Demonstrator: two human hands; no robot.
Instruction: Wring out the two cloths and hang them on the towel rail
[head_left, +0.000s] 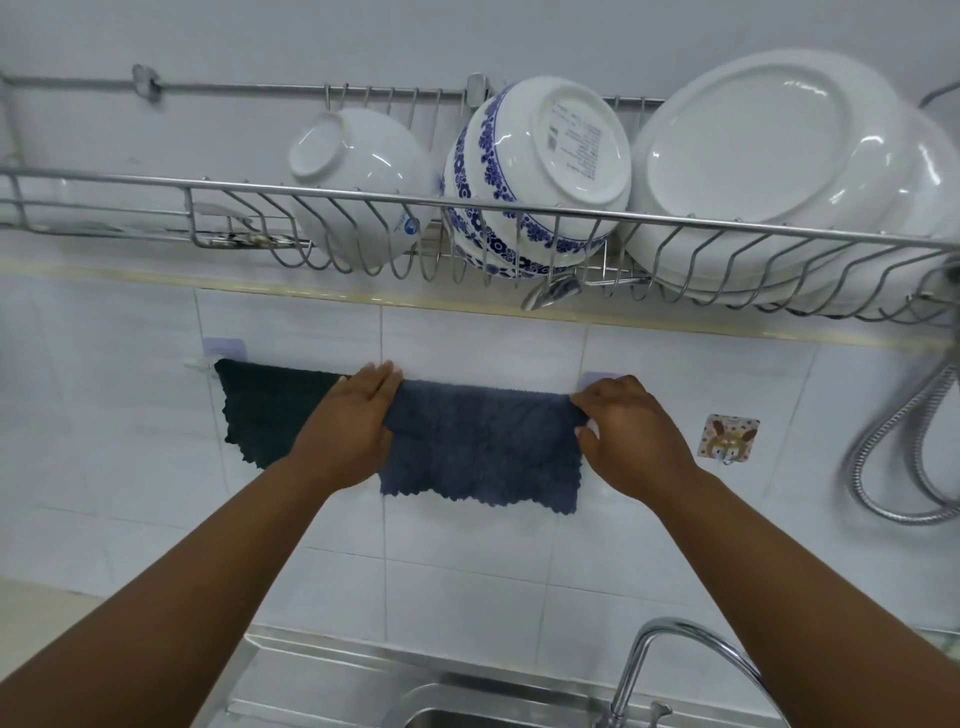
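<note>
- Hanging over the towel rail (200, 365) on the tiled wall, the blue-grey cloth (480, 447) is draping down with its scalloped hem at the bottom.
- The left hand (350, 421) is lying on the cloth's upper left corner, fingers (382, 376) together and reaching over the top fold.
- The right hand (631, 431) is pinching the cloth's upper right corner, fingers (582, 402) clamped on the edge.
- The dark green cloth (265, 410) is hanging on the same rail just to the left, its right side hidden behind the left hand.
- Above, a wire dish rack (218, 208) is holding a white bowl (358, 176), a blue-patterned bowl (535, 171) and white plates (769, 161).
- Below, a curved tap (670, 639) is standing at the steel sink (431, 701).
- On the right, a metal hose (883, 467) is looping beside an adhesive hook (727, 439).
</note>
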